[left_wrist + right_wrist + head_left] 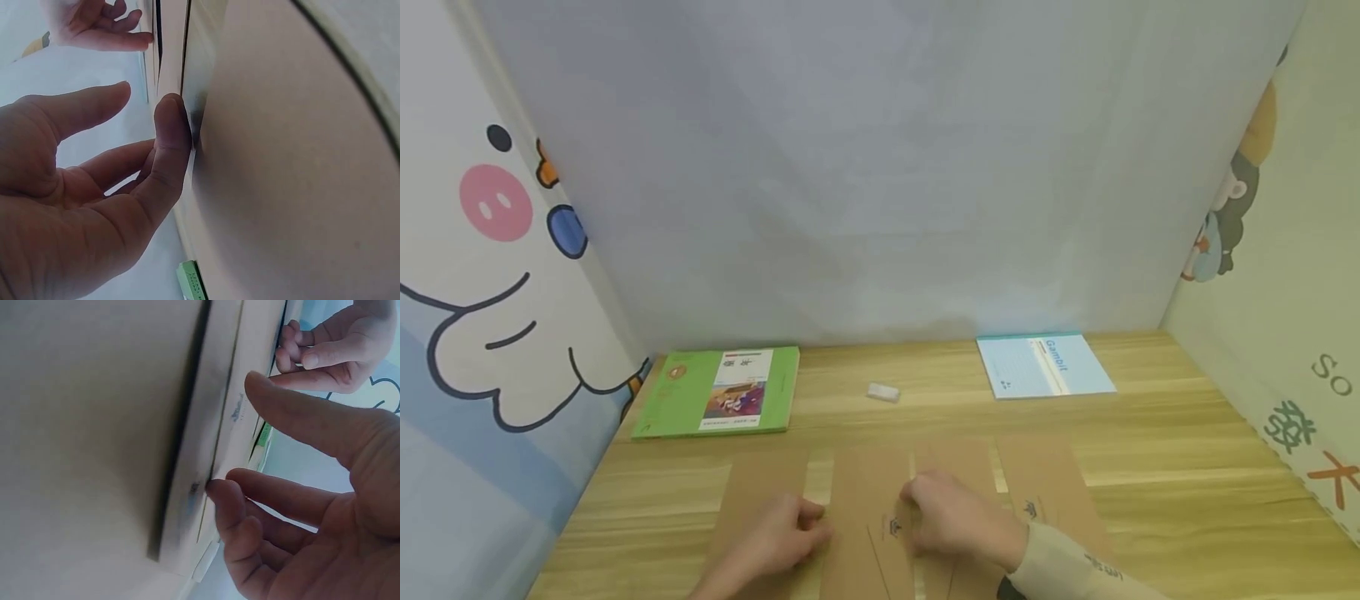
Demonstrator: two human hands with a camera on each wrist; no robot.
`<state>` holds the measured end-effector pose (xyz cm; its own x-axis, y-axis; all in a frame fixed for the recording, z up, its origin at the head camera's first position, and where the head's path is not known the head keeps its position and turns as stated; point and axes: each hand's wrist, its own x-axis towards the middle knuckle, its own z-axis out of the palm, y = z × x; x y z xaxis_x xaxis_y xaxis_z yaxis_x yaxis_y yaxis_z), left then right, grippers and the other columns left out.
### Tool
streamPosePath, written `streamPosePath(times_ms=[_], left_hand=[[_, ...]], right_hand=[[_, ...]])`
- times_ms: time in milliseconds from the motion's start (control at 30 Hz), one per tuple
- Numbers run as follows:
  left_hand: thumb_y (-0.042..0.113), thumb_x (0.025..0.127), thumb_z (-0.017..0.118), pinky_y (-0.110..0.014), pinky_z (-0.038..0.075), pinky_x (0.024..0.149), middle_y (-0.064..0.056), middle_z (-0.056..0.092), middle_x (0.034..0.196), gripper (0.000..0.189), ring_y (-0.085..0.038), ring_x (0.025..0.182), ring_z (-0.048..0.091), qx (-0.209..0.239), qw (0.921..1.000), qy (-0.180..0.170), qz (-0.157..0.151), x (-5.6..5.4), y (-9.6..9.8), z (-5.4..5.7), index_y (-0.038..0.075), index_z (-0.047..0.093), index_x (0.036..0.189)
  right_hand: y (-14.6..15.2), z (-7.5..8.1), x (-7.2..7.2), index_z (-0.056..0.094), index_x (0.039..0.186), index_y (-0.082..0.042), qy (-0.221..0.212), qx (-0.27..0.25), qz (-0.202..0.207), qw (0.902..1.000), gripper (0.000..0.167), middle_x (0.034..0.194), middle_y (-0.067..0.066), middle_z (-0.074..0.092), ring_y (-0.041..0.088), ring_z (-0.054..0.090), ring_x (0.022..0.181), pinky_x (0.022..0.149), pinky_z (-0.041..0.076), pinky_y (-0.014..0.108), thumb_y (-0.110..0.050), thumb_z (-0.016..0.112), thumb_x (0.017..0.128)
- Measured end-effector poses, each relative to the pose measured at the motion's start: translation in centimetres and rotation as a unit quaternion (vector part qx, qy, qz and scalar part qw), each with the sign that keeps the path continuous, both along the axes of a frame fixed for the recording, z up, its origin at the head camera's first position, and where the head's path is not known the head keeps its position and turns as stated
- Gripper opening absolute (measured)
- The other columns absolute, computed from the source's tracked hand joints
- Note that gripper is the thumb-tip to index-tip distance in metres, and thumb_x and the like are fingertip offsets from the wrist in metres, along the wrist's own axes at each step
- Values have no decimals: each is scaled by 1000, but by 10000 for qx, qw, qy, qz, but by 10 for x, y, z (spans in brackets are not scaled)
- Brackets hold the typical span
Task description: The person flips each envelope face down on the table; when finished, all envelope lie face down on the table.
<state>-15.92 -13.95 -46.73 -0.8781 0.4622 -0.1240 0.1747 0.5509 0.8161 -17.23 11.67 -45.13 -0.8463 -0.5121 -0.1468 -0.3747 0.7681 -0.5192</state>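
Several flat brown kraft-paper pieces lie side by side on the wooden table. My left hand (771, 533) is over the leftmost piece (767, 477), its fingertips by the second piece (857, 483). In the left wrist view the thumb (94, 109) stands apart while bent fingers touch brown paper. Across the second piece and the third piece (958, 458) reaches my right hand (951, 512), fingertips at their neighbouring edges. The right wrist view shows its thumb (300, 412) spread away from the fingers. A crown-like print marks the rightmost piece (1045, 475).
A green book (685, 400) lies at the back left of the table (1187, 467). Behind the brown pieces sits a small white eraser-like block (883, 392). A light blue notebook (1015, 367) rests at the back right. Walls (880, 167) enclose the table at the back and sides.
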Motion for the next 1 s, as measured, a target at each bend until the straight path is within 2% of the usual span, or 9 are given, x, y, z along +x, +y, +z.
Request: streamPosePath(times_ms=[133, 200, 267, 500, 600, 667, 767, 1000], left_hand=[[9, 86, 67, -23, 39, 46, 5, 53, 58, 15, -9, 50, 49, -39, 10000, 82, -24, 0, 3, 0, -4, 68, 94], [9, 86, 67, -22, 38, 45, 5, 52, 57, 10, -8, 49, 48, -30, 9999, 104, -42, -1, 5, -1, 0, 68, 90], [8, 86, 67, -22, 38, 45, 5, 53, 58, 13, -9, 49, 48, 22, 10000, 35, -25, -2, 6, 0, -2, 68, 94], [7, 86, 66, -24, 41, 46, 2, 54, 59, 25, -10, 51, 50, -21, 9999, -101, 98, -1, 2, 1, -11, 66, 104], [6, 86, 66, -22, 38, 44, 4, 53, 57, 11, -9, 50, 47, -128, 9999, -42, 75, 0, 2, 0, -3, 68, 89], [6, 85, 66, -21, 35, 43, 5, 52, 56, 7, -8, 49, 45, -187, 9998, 34, 49, 1, 2, -1, 2, 66, 80], [7, 84, 66, -20, 30, 42, 7, 49, 54, 21, -6, 47, 42, -294, 9994, 166, 38, 2, 2, -2, 8, 55, 66], [6, 82, 68, -21, 32, 44, 7, 48, 58, 3, -6, 50, 41, -410, 9983, 402, 101, 4, 2, -2, 5, 67, 80]], right_hand=[[5, -2, 1, 68, 101, 1, 135, -31, 40, 9999, 43, 90, 3, 62, 15, 55, 79, 71, 50, 31, -9, 78, 60], [7, 0, 0, 67, 103, 2, 227, 40, 53, 9997, 47, 96, 8, 64, 20, 58, 87, 80, 51, 36, -11, 81, 60], [7, 2, 0, 67, 105, 3, 282, 90, 62, 9995, 51, 100, 11, 65, 25, 59, 92, 83, 50, 38, -11, 84, 59], [2, 0, 0, 65, 108, 2, 316, 69, 27, 9995, 56, 102, 13, 65, 26, 60, 95, 85, 50, 38, -9, 85, 57], [-1, -1, 2, 66, 107, 1, 309, 101, 33, 9995, 54, 101, 12, 65, 27, 59, 95, 85, 49, 40, -9, 85, 58], [-3, -2, 3, 66, 107, 1, 339, 115, 45, 9993, 54, 100, 12, 65, 27, 59, 95, 86, 49, 40, -9, 86, 57], [-4, -3, 4, 66, 107, 1, 351, 126, 13, 9993, 55, 102, 12, 65, 28, 59, 97, 87, 49, 40, -8, 86, 57], [-5, -6, 4, 66, 106, 1, 460, 104, 22, 9989, 55, 101, 12, 64, 28, 59, 97, 88, 48, 40, -8, 87, 56]])
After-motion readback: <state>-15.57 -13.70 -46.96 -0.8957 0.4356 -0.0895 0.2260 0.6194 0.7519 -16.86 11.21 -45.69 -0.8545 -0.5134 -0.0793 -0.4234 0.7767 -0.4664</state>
